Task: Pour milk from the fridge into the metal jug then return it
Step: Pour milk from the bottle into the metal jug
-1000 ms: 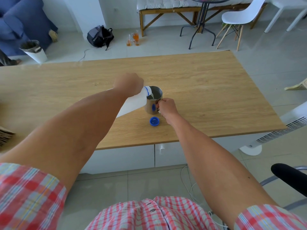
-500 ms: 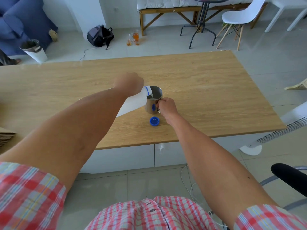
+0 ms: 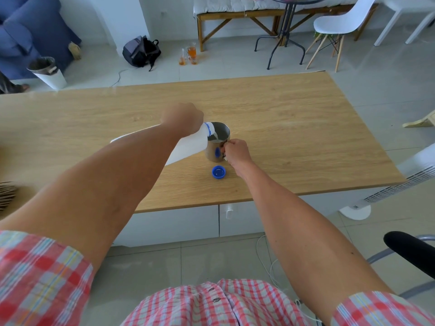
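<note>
A white plastic milk bottle (image 3: 188, 147) is tipped to the right, its blue-ringed mouth over the rim of the metal jug (image 3: 215, 143). My left hand (image 3: 183, 117) grips the bottle from above. A thin stream of milk runs into the jug, and white milk shows inside it. The jug stands upright near the middle of the wooden table (image 3: 294, 137). My right hand (image 3: 236, 151) is closed around the jug's handle on its right side. The bottle's blue cap (image 3: 219, 172) lies open side up on the table just in front of the jug.
A white fan heater (image 3: 388, 189) stands on the floor at the table's right front corner. A black chair armrest (image 3: 409, 250) is at lower right. Beyond the table are a backpack (image 3: 141, 51), a white bin (image 3: 47, 71), a bench and chairs.
Both hands and the jug stay in place. The bottle remains tipped and milk keeps running into the jug.
</note>
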The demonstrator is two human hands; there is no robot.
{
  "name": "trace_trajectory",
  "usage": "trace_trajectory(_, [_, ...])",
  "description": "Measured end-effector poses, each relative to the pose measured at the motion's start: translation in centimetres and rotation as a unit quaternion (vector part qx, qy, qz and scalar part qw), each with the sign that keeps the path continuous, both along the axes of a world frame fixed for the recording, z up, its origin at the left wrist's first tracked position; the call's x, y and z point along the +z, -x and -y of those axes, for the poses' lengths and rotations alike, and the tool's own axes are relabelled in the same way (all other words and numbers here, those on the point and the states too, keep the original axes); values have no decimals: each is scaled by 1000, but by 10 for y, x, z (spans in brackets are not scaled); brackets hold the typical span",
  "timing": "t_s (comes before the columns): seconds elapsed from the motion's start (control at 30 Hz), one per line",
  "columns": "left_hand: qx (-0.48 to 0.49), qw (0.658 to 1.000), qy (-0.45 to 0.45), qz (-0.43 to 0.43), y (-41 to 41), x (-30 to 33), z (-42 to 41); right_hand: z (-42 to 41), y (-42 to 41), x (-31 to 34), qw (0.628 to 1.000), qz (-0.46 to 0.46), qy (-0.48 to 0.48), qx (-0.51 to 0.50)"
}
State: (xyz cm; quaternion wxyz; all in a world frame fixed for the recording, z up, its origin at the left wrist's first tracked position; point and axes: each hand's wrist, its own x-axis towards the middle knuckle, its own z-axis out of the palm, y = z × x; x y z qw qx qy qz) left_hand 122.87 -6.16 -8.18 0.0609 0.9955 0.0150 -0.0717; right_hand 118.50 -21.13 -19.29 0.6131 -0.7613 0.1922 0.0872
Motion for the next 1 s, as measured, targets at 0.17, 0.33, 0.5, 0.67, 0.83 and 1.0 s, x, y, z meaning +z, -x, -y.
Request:
trace_trajectory(0.17, [-1,1000,-2,2,-1,-1,1,0,0,-1,1000,1,-2,0])
trace_trajectory(0.33, [-2,1000,-8,4,-1,-1,2,0,-1,-2,1000,2,-4,0])
trace_trajectory(0.5, [-4,1000,-7,2,-1,-1,2,0,-1,-2,1000,3,-9,1])
trace_trajectory(0.67, [-7,1000,-11,1,-1,0,2,1,0,-2,1000,4,-7,3])
trace_trajectory(0.83, [-9,1000,-14,2,-1,0,2,1,0,-2,1000,2,-10,3])
trace_trajectory(1.0, [-10,1000,-18,3,-1,-1,2,0,-1,-3,1000,-3,-12,-1])
